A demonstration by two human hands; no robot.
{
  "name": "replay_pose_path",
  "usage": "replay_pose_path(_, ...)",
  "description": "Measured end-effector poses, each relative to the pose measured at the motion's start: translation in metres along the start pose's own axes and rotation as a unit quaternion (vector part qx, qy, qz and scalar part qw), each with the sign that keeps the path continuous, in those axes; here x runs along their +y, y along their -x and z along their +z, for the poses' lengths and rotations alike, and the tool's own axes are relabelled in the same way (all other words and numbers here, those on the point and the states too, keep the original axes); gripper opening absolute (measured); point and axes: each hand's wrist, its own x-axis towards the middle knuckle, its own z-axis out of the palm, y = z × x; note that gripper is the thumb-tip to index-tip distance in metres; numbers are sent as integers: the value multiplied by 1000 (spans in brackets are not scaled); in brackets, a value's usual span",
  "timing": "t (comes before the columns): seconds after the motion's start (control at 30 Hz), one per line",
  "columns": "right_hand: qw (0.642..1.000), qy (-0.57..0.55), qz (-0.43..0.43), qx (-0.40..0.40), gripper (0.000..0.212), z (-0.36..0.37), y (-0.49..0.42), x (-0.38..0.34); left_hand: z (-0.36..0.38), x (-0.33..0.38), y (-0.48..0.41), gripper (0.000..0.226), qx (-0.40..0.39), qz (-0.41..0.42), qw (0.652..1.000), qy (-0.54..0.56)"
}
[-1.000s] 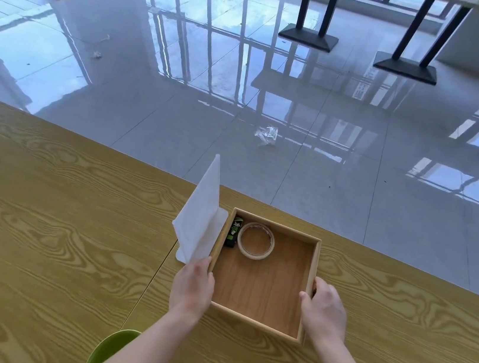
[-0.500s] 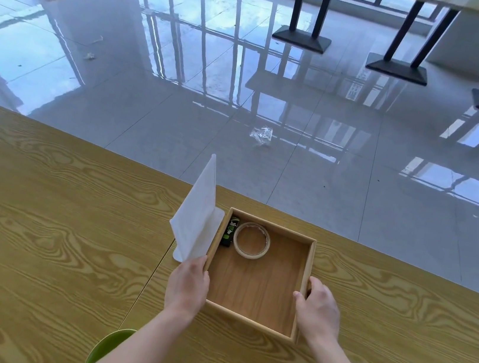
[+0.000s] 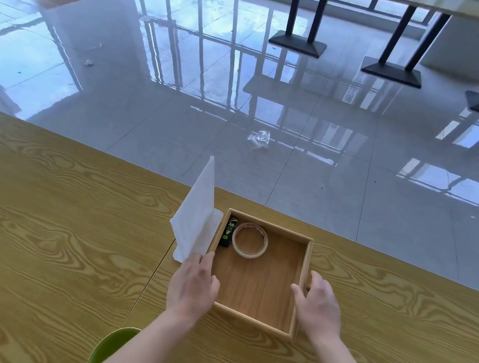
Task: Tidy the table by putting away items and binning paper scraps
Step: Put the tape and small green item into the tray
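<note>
Wood-grain desk (image 3: 36, 244) fills my view, and starting at the left it is bare right up to the seam. Low down, a green rim (image 3: 110, 348) pokes in at the edge; I take it for the bin, though I can't see enough to be sure. Next comes the paper (image 3: 195, 218), a white sheet standing nearly upright just beside the tray's left wall, with more white lying flat under it. My left hand (image 3: 192, 289) has it pinched at the bottom corner, fingers together, and the same hand rests against the tray (image 3: 303, 284) wall. My guess: the sheet is lifted clear of the desk so it can go to the bin. Inside the tray, tucked in the far left corner, a small dark green lighter (image 3: 227, 236) lies beside a tape roll (image 3: 249, 240), touching or nearly so. Both look already put away. Over on the right, my right hand (image 3: 317, 309) is loosely spread, thumb over the right wall, fingers outside it, steadying the tray so it won't slide. Beyond the desk, a clear wrapper (image 3: 259, 138) sits on the floor, well apart.
</note>
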Motion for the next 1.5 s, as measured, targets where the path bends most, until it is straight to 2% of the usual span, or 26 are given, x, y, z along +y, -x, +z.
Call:
replay_pose_path(0.3, 993, 53, -103, 29, 52, -19, 16, -9, -13, 28, 6, 58, 8, 117, 989, -95)
replay_pose_path(0.63, 976, 156, -149, 25, 57, -49, 44, -1, -16, 65, 27, 67, -12, 161, 977, -143)
replay_pose_path(1.1, 977, 151, -144, 39, 61, -97, 69, 51, -7, 136, 70, 71, -2, 180, 974, -140)
replay_pose_path(1.5, 990, 106, -62, 65, 62, -134, 99, 62, -26, 162, 86, 67, 2, 252, 961, -110)
